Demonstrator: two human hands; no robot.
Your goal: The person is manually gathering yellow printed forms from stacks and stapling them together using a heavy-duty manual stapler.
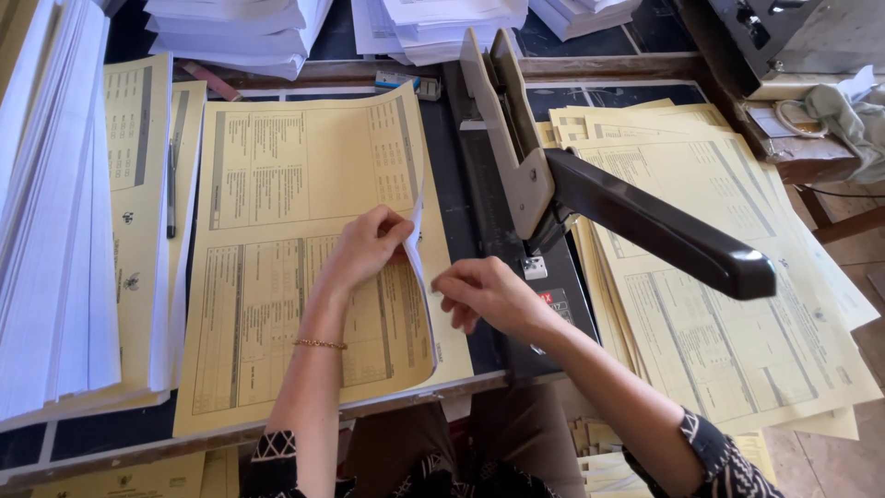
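The left hand [367, 244] pinches the lifted right edge of the yellow printed sheet [295, 249] lying flat on the desk [101, 433], while the right hand [484, 293], fingers curled, grips that same edge just beside it, with the long-arm stapler [553, 184] just beyond the right hand and a yellow sheet pile [728, 304] past it.

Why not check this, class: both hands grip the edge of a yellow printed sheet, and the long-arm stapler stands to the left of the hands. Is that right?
Not quite. In the head view, the long-arm stapler stands to the right of the hands, not the left. The rest holds: the left hand and right hand both grip the yellow printed sheet by its edge.
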